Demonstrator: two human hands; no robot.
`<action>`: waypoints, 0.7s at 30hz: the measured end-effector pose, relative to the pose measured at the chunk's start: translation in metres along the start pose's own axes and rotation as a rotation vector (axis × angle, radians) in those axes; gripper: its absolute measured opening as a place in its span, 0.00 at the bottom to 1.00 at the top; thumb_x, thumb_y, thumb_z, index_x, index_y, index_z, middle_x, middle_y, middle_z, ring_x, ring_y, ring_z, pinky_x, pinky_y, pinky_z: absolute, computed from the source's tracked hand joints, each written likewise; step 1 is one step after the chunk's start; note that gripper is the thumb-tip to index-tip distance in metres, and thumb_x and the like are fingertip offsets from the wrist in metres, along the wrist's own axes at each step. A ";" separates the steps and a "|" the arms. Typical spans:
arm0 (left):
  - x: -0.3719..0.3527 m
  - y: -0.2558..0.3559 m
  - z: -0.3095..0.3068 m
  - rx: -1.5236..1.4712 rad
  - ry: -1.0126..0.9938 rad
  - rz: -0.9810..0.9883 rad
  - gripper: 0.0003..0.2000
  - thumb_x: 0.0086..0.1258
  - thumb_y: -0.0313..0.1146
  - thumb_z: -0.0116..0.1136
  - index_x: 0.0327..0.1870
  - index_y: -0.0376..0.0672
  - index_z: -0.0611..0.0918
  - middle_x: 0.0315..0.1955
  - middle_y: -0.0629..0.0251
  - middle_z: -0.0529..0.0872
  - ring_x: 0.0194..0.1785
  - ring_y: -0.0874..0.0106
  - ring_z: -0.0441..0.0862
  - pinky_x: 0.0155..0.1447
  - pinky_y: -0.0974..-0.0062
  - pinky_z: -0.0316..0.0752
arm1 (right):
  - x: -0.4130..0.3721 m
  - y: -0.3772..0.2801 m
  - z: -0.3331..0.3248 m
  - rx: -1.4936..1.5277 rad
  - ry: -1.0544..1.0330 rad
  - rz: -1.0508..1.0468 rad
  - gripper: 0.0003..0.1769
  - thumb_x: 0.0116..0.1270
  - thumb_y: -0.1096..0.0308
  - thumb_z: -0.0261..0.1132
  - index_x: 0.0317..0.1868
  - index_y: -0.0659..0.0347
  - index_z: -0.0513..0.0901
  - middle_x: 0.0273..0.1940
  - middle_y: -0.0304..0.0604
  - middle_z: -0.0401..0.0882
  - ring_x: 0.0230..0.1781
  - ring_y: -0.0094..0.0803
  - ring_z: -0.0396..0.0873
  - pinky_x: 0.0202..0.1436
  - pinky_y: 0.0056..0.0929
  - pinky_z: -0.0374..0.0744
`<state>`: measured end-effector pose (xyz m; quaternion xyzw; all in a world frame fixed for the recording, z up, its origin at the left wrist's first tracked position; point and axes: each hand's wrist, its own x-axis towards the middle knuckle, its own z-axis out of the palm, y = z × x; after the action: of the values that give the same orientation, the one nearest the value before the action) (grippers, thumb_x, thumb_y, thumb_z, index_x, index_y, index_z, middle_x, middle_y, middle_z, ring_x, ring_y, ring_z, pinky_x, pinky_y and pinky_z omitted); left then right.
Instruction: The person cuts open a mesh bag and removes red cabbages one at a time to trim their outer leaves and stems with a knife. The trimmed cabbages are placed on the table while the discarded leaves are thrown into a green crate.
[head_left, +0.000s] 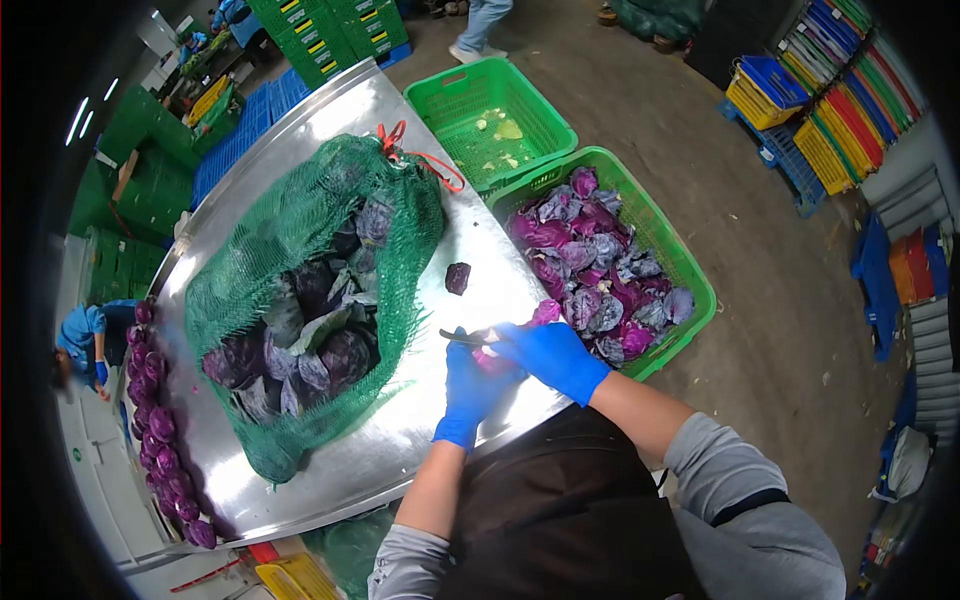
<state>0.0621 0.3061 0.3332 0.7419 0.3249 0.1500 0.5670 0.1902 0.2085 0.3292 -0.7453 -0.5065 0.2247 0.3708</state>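
Table: metal (pixel 350 460), spread under most of the work; its near corner lies under the hands.
Net bag: green (pixel 280 235), slumped on the table left of the hands, dark cabbages showing in it.
Leaf crate: green (pixel 685 335), beyond the table's right edge, heaped with purple leaves; the right hand is the nearer one.
Row: purple cabbages (pixel 160 425) along the table's far left edge.
Right hand: blue-gloved (pixel 560 360), fingers closed, seemingly round the knife's handle.
Left hand: blue-gloved (pixel 475 385), fingers curled about a cabbage.
Held cabbage: purple and pale (pixel 490 362), between the two hands, right against the left fingers and just under the right ones.
Knife: its dark blade (pixel 458 337) points left from the right hand, crosswise above the left fingers.
Loose leaf: dark (pixel 458 278), on the table just beyond the blade.
Hard to see: gloves hide most of the held cabbage, and blur leaves its long axis and any blade contact unclear; the handle is covered.
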 end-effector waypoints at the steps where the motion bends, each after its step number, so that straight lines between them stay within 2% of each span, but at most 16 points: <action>1: -0.001 -0.017 0.002 0.063 0.083 0.035 0.28 0.45 0.35 0.72 0.49 0.38 0.74 0.44 0.61 0.78 0.48 0.62 0.77 0.49 0.64 0.74 | 0.006 0.002 -0.002 0.219 0.043 -0.023 0.18 0.70 0.50 0.50 0.47 0.50 0.78 0.30 0.42 0.82 0.21 0.40 0.79 0.29 0.37 0.77; 3: -0.013 0.008 0.002 0.394 -0.034 0.315 0.29 0.46 0.36 0.71 0.51 0.40 0.73 0.44 0.61 0.77 0.48 0.64 0.76 0.52 0.65 0.74 | 0.040 -0.023 -0.062 0.024 -0.324 0.454 0.30 0.68 0.41 0.48 0.48 0.59 0.80 0.38 0.49 0.83 0.38 0.39 0.81 0.43 0.34 0.76; 4: -0.022 0.005 0.004 0.396 0.020 0.307 0.28 0.49 0.37 0.71 0.52 0.40 0.73 0.45 0.61 0.77 0.51 0.66 0.75 0.56 0.65 0.72 | 0.048 -0.005 -0.048 0.017 -0.411 0.458 0.35 0.65 0.34 0.48 0.43 0.60 0.83 0.39 0.49 0.83 0.39 0.37 0.81 0.44 0.35 0.75; 5: -0.025 0.003 0.004 0.392 0.010 0.310 0.28 0.49 0.37 0.71 0.52 0.40 0.73 0.45 0.61 0.77 0.51 0.66 0.75 0.56 0.65 0.72 | 0.045 0.008 -0.030 0.017 -0.405 0.467 0.35 0.65 0.34 0.48 0.43 0.60 0.83 0.39 0.49 0.83 0.39 0.37 0.81 0.44 0.35 0.75; 7: -0.026 -0.001 0.001 -0.092 0.077 0.194 0.34 0.48 0.35 0.72 0.58 0.42 0.68 0.49 0.60 0.75 0.53 0.64 0.74 0.58 0.64 0.71 | 0.038 0.020 0.002 0.046 0.102 0.180 0.26 0.64 0.42 0.56 0.40 0.57 0.82 0.34 0.49 0.82 0.29 0.42 0.82 0.37 0.37 0.77; 8: -0.025 0.003 -0.005 -0.089 0.080 0.195 0.34 0.48 0.35 0.72 0.58 0.42 0.68 0.49 0.60 0.75 0.53 0.64 0.74 0.58 0.64 0.71 | 0.037 0.015 -0.001 0.198 0.141 0.188 0.23 0.62 0.47 0.62 0.40 0.60 0.82 0.33 0.46 0.83 0.28 0.37 0.83 0.37 0.34 0.78; 9: -0.027 0.013 -0.012 -0.100 0.034 0.185 0.36 0.50 0.36 0.71 0.60 0.42 0.65 0.51 0.59 0.74 0.54 0.64 0.74 0.58 0.64 0.72 | 0.037 0.015 -0.005 0.202 0.140 0.187 0.23 0.62 0.47 0.62 0.40 0.60 0.82 0.33 0.46 0.83 0.28 0.37 0.83 0.37 0.34 0.78; 11: -0.031 0.027 -0.022 -0.126 -0.065 0.160 0.39 0.55 0.38 0.69 0.65 0.40 0.59 0.55 0.56 0.71 0.56 0.64 0.73 0.58 0.63 0.73 | 0.036 0.017 -0.015 0.649 0.161 0.636 0.20 0.61 0.51 0.65 0.44 0.60 0.82 0.33 0.47 0.83 0.32 0.32 0.83 0.37 0.31 0.78; 12: -0.030 0.018 -0.019 -0.047 0.037 0.262 0.33 0.59 0.40 0.65 0.63 0.40 0.63 0.54 0.56 0.72 0.55 0.65 0.74 0.58 0.63 0.73 | 0.028 0.007 -0.023 0.762 0.073 0.458 0.21 0.61 0.52 0.66 0.43 0.62 0.83 0.31 0.46 0.83 0.32 0.29 0.81 0.36 0.29 0.77; 13: -0.027 0.015 -0.017 -0.055 0.038 0.259 0.33 0.59 0.40 0.65 0.63 0.40 0.63 0.54 0.56 0.72 0.55 0.65 0.74 0.58 0.63 0.73 | 0.026 0.019 -0.009 0.287 0.015 0.354 0.22 0.58 0.51 0.67 0.42 0.62 0.83 0.29 0.46 0.82 0.28 0.31 0.80 0.34 0.31 0.77; 15: -0.020 0.013 -0.016 -0.103 -0.066 0.093 0.38 0.54 0.34 0.70 0.64 0.40 0.60 0.55 0.56 0.71 0.55 0.65 0.73 0.59 0.65 0.73 | 0.007 -0.018 -0.015 -0.074 -0.087 0.157 0.23 0.56 0.50 0.69 0.43 0.61 0.83 0.30 0.45 0.83 0.28 0.33 0.80 0.35 0.30 0.77; 16: -0.015 0.007 -0.015 -0.106 -0.066 0.097 0.38 0.54 0.34 0.70 0.64 0.40 0.60 0.55 0.56 0.71 0.55 0.65 0.73 0.59 0.65 0.73 | 0.002 -0.014 -0.008 -0.079 -0.085 0.156 0.23 0.56 0.50 0.69 0.43 0.61 0.83 0.30 0.45 0.83 0.28 0.33 0.80 0.35 0.30 0.77; 18: -0.015 -0.006 -0.017 -0.252 -0.068 -0.014 0.49 0.42 0.23 0.76 0.67 0.41 0.55 0.57 0.54 0.68 0.56 0.65 0.73 0.61 0.66 0.73 | -0.006 0.001 0.009 0.178 0.130 0.143 0.23 0.54 0.51 0.70 0.44 0.58 0.83 0.30 0.48 0.83 0.29 0.36 0.82 0.36 0.31 0.78; 19: -0.018 -0.007 -0.018 -0.250 -0.070 -0.015 0.49 0.42 0.23 0.76 0.67 0.41 0.55 0.57 0.54 0.68 0.56 0.65 0.73 0.61 0.66 0.73 | -0.007 0.008 0.009 0.180 0.130 0.144 0.23 0.54 0.51 0.70 0.44 0.58 0.83 0.30 0.48 0.83 0.29 0.36 0.82 0.36 0.31 0.78; 21: -0.021 -0.001 -0.019 -0.199 -0.053 0.138 0.47 0.44 0.29 0.77 0.66 0.40 0.57 0.57 0.53 0.69 0.56 0.64 0.73 0.62 0.63 0.71 | -0.006 0.018 -0.011 0.072 0.060 0.125 0.19 0.54 0.54 0.69 0.44 0.55 0.83 0.29 0.47 0.82 0.30 0.37 0.83 0.36 0.32 0.79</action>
<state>0.0346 0.3064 0.3411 0.7063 0.2413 0.2007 0.6345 0.2066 0.1959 0.3219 -0.7679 -0.4394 0.2432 0.3976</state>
